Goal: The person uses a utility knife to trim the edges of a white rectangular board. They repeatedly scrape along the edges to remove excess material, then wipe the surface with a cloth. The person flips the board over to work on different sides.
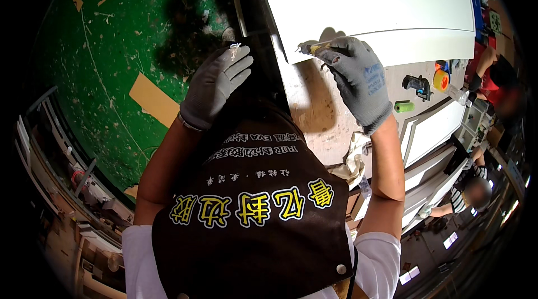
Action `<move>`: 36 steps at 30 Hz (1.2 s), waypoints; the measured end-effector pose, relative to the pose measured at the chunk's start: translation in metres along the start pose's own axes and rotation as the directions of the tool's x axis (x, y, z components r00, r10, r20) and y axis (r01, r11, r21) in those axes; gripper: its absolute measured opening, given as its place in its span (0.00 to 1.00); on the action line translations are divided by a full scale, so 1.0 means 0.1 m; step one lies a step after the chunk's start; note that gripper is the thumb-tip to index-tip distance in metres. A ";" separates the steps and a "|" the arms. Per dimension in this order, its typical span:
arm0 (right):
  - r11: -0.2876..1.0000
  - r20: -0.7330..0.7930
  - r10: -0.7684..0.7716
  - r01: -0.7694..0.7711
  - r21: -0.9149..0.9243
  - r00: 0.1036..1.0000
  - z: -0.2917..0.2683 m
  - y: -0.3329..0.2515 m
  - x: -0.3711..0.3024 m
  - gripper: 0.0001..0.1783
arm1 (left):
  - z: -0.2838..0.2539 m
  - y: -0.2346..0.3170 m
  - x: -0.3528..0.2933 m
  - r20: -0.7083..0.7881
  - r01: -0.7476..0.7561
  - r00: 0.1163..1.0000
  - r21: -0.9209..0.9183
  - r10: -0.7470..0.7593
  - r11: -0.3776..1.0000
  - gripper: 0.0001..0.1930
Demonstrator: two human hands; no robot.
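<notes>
My left hand (216, 83), in a grey glove, is held over the edge of the green floor with its fingers stretched out. A small white scrap (235, 49) shows at its fingertips; whether it sticks to the glove I cannot tell. My right hand (361, 77), gloved in grey too, is closed on a small tool with a yellowish handle (319, 48) and a dark tip; its exact kind is unclear. The tool's tip is by the near left corner of a large white panel (370, 2), which lies on a worn worktable (305, 89).
Right of my right hand lie a black tool (417, 86), an orange-yellow tape roll (441, 80) and a green roll (404, 107). A crumpled cloth (352, 161) lies nearer. More white panels (428, 133) stand at right, with two people beyond. Cardboard (152, 99) lies on the green floor (120, 35).
</notes>
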State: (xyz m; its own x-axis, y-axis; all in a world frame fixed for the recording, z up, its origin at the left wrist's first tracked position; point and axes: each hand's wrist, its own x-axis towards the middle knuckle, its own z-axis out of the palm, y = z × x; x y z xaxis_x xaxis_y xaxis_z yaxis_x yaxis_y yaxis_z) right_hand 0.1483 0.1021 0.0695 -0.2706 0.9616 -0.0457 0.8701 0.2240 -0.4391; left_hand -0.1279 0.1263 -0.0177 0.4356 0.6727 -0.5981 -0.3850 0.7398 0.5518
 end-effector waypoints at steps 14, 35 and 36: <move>0.991 0.006 -0.062 0.062 -0.119 0.998 -0.02 -0.06 0.04 0.18 | -0.03 -0.04 -0.02 -0.007 0.041 0.999 -0.090 -0.042 0.995 0.26; 0.981 0.077 -0.055 0.068 -0.180 0.996 -0.02 -0.05 0.02 0.19 | 0.00 -0.04 -0.01 -0.062 0.129 0.989 -0.086 -0.135 0.988 0.26; 0.982 0.081 -0.053 0.067 -0.178 0.995 -0.02 -0.05 0.02 0.19 | 0.01 -0.04 -0.01 -0.068 0.132 0.988 -0.082 -0.138 0.988 0.25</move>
State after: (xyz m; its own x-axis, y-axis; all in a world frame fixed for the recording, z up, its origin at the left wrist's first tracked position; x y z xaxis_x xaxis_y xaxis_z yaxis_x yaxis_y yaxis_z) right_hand 0.1441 0.1031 0.0736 -0.3491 0.9322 -0.0952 0.9093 0.3125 -0.2747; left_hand -0.1262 0.1225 -0.0185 0.4277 0.5636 -0.7067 -0.3892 0.8204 0.4188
